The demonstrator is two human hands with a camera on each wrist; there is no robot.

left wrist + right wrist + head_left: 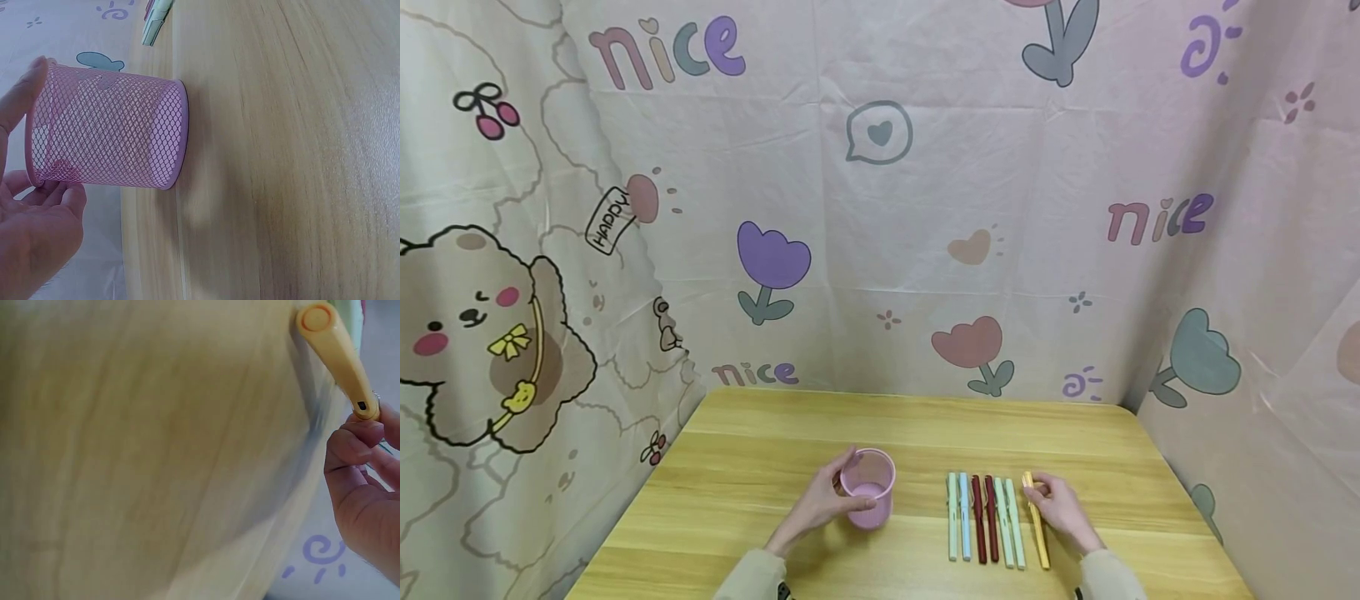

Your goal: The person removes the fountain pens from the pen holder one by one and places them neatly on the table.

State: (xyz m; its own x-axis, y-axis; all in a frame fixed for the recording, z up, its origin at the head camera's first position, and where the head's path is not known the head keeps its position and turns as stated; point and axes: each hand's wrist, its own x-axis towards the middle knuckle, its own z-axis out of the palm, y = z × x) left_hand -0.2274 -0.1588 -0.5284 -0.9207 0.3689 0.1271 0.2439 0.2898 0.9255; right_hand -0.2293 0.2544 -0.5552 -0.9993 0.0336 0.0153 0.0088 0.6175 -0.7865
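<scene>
A pink mesh pen holder (872, 510) stands upright on the table, with nothing seen inside it. My left hand (822, 502) grips it near the rim, thumb on the near side and fingers on the far side; the left wrist view shows the mesh wall (106, 128) between them. Over to the right, my right hand (1060, 507) pinches the upper end of a yellow pen (1039, 533). In the right wrist view the yellow pen (334, 350) points away from the fingertips. Left of it lies a row of pens: pale green, light blue (965, 517) and dark red (979, 521).
The light wooden table (760, 450) ends at a patterned cloth (865, 250) hanging behind it. Similar cloth rises along the left and right sides. The pens lie side by side, close together, right of the pen holder.
</scene>
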